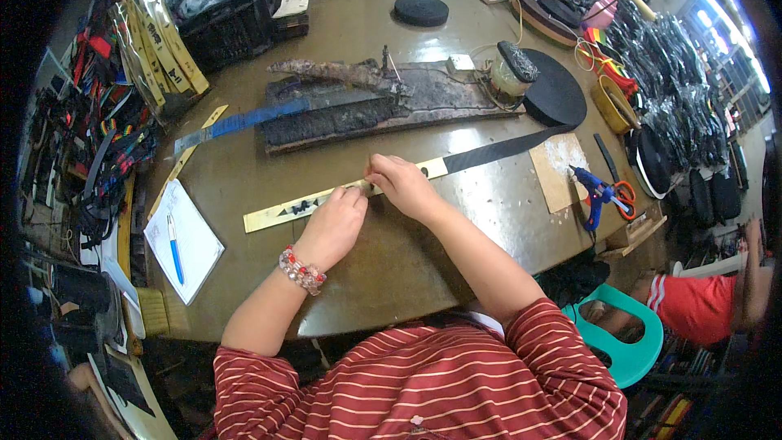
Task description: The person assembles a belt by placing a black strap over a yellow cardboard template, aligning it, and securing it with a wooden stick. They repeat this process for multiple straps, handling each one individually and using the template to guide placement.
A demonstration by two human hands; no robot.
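The left hand [336,222] and right hand [401,185] rest bent fingers on one yellow strip [269,219] mid-worktop [244,277], angled from between eight and nine o'clock toward two; whether they pinch or merely press it, I cannot tell. It looks light and stiff, easiest held by its long edges; the one black strap [501,149] at two o'clock seems soft. One glue gun [596,194] lies at three, one pen [174,248] near nine.
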